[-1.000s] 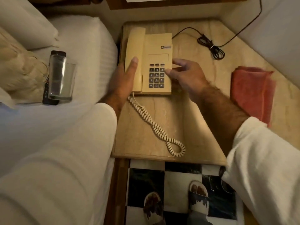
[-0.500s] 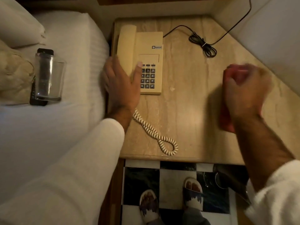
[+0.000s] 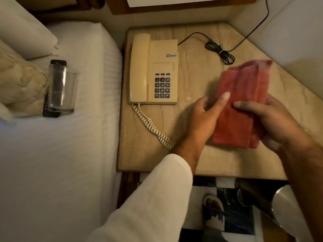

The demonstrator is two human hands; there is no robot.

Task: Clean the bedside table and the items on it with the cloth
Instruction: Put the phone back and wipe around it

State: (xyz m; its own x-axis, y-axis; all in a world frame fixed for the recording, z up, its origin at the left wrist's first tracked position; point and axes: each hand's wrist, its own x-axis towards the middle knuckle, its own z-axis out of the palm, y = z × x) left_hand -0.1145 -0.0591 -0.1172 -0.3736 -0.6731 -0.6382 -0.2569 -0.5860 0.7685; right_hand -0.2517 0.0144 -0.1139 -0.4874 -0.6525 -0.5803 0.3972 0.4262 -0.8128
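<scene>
Over the bedside table [image 3: 201, 158], right half, a folded red cloth [image 3: 243, 103] is held between both hands; it is lifted off the marble top, far end slightly blurred. Left hand [image 3: 202, 119] grips the cloth's left edge at about 9 o'clock of the cloth, thumb on top, fingers closed underneath; right hand [image 3: 272, 119] is clamped on the cloth's right edge at about 3 o'clock, thumb across the top face. Both sleeves are white; left sleeve [image 3: 153, 198] crosses the table's near edge.

Telephone [image 3: 153, 70] sits at the 10 o'clock part of the table, handset on its cradle along the phone's left side, keypad facing up; coiled cord [image 3: 150, 126] runs from the phone's near edge toward 5 o'clock and ends under the left wrist. Black cable [image 3: 220, 53], bundled and tied, lies at 12 o'clock of the table, just beyond the cloth; one strand runs up to 1 o'clock and out of view.

Bed [image 3: 61, 154] with white sheets touches the table's left side; on it, at 9 o'clock of the frame, a clear drinking glass [image 3: 63, 91] lies on its side on top of a black remote [image 3: 52, 109]; a beige cushion [image 3: 19, 86] is just left of them. Sandalled foot [image 3: 213, 212] on checkered floor at 6 o'clock.
</scene>
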